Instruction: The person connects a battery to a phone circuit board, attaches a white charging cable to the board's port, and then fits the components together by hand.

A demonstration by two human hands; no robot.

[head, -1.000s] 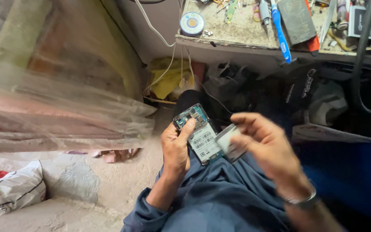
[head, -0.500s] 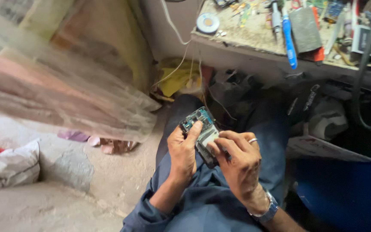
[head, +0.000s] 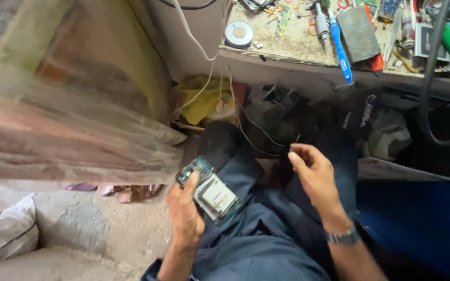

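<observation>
Left hand (head: 185,216) grips a flat opened phone (head: 208,190), teal circuit board and pale metal plate exposed, low over the lap. Right hand (head: 314,174) hovers apart, fingertips pinched; whether anything sits between them, can't tell. Cluttered gritty surface (head: 292,44) above.

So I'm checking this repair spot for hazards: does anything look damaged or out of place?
The opened phone in the left hand has its back off, circuit board bare. A blue-handled tool juts past the cluttered workbench edge, and loose wires dangle below.
</observation>
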